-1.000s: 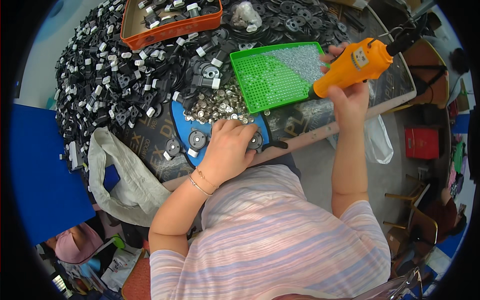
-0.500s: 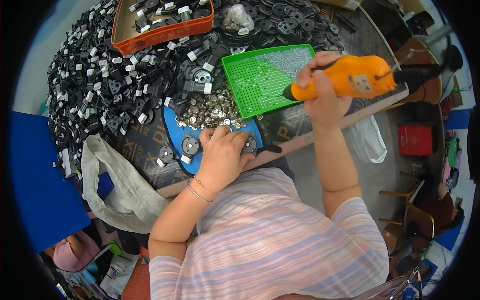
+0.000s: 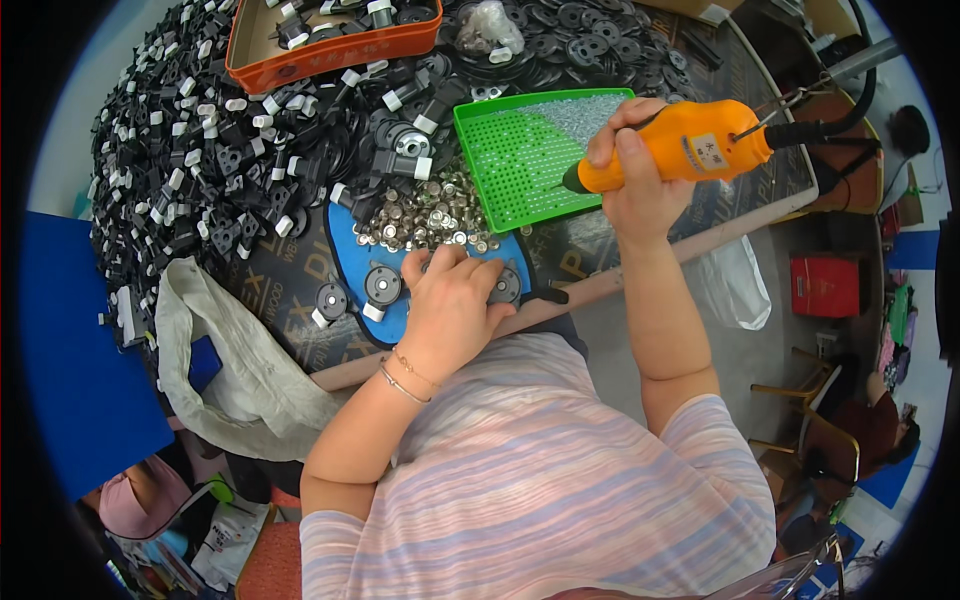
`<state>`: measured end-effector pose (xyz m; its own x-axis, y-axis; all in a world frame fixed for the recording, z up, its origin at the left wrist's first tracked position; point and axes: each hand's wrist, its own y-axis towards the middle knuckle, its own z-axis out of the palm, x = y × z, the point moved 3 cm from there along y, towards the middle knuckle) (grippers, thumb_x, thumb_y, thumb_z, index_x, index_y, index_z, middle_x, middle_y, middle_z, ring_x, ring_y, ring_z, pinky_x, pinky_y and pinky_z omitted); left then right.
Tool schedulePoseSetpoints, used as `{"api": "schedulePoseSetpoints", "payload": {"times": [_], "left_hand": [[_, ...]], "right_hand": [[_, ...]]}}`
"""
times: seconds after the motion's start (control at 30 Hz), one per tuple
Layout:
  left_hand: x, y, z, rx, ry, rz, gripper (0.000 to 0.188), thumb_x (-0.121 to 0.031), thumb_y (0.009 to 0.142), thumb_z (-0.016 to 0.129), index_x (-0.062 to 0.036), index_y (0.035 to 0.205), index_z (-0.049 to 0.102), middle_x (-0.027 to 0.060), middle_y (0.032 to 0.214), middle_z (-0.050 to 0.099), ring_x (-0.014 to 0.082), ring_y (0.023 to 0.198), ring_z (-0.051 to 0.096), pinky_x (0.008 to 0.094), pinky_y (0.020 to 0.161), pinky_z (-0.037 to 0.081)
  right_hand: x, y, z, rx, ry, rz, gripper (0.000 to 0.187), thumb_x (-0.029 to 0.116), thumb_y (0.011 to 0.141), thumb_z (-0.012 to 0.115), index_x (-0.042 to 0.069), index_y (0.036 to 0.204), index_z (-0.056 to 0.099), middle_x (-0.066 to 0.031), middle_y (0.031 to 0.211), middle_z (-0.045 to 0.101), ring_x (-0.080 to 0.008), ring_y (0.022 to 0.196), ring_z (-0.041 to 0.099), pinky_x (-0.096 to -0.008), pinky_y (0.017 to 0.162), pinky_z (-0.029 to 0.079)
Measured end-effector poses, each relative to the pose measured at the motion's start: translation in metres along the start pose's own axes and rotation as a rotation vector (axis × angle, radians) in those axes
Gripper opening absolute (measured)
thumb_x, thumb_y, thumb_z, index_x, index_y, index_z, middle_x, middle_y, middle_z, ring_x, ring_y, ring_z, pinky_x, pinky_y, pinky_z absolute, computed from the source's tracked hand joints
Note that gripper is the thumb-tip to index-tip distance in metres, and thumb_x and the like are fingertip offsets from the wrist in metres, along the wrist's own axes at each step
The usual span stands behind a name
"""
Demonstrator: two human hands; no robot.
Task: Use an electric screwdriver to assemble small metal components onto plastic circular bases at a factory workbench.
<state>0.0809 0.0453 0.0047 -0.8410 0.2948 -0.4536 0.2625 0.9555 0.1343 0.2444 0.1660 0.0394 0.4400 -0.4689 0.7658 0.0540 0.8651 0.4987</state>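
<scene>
My right hand (image 3: 645,185) is wrapped round an orange electric screwdriver (image 3: 705,150), raised over the right side of a green perforated tray (image 3: 475,165). The screwdriver's dark tip (image 3: 573,180) points left above the tray's holes. Small silver screws (image 3: 590,112) lie heaped at the tray's far end. My left hand (image 3: 450,305) rests palm down on a blue mat (image 3: 350,245), fingers bent. Between its index finger and thumb sits a black round part (image 3: 507,287); whatever lies under the palm is hidden. Left of that hand lie two similar parts (image 3: 383,287) with white tabs.
Shiny metal pieces (image 3: 425,215) are piled at the mat's far edge. A big heap of black parts with white tabs (image 3: 220,150) covers the table's left. Farther back stand an orange-red box (image 3: 335,60) and black discs (image 3: 600,45). A pale cloth (image 3: 225,370) hangs at the near left edge.
The orange screwdriver has shifted slightly left with its rear end tilting a little, still in my right hand. My left hand stays on the parts, nearly unmoved.
</scene>
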Motion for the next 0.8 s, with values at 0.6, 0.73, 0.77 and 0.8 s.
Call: {"api": "schedulePoseSetpoints", "payload": {"times": [0.6,0.73,0.77,0.8], "left_hand": [[0.005,0.002,0.000,0.023,-0.038,-0.002,0.042,-0.026,0.058,0.078,-0.0088,0.094,0.066,0.0044,0.084,0.062,0.0214,0.093,0.052,0.0436,0.090,0.027],[0.004,0.002,0.000,0.022,-0.047,0.000,0.041,-0.027,0.058,0.078,-0.0092,0.093,0.066,0.0023,0.083,0.062,0.0208,0.091,0.052,0.0434,0.089,0.027],[0.005,0.002,0.000,0.019,-0.047,-0.002,0.041,-0.027,0.058,0.078,-0.0092,0.093,0.066,0.0023,0.083,0.062,0.0208,0.091,0.052,0.0434,0.089,0.027],[0.005,0.002,0.001,0.008,-0.054,0.009,0.040,-0.027,0.057,0.078,-0.0092,0.091,0.065,0.0014,0.082,0.062,0.0206,0.091,0.052,0.0433,0.089,0.028]], "right_hand": [[0.045,-0.028,0.026,0.296,0.028,0.110,0.025,0.021,0.085,0.058,0.003,0.098,0.044,-0.0107,0.092,0.045,-0.0163,0.060,0.052,-0.0304,0.058,0.046],[0.036,-0.043,0.037,0.382,-0.046,0.174,0.026,0.013,0.082,0.064,0.001,0.096,0.045,-0.0113,0.090,0.046,-0.0165,0.061,0.055,-0.0264,0.055,0.047],[0.036,-0.044,0.040,0.370,-0.023,0.195,0.026,0.011,0.081,0.065,0.001,0.095,0.045,-0.0112,0.089,0.046,-0.0163,0.061,0.055,-0.0249,0.054,0.046],[0.034,-0.045,0.042,0.373,-0.023,0.195,0.026,0.011,0.081,0.065,0.001,0.095,0.045,-0.0112,0.089,0.046,-0.0163,0.061,0.055,-0.0249,0.054,0.046]]}}
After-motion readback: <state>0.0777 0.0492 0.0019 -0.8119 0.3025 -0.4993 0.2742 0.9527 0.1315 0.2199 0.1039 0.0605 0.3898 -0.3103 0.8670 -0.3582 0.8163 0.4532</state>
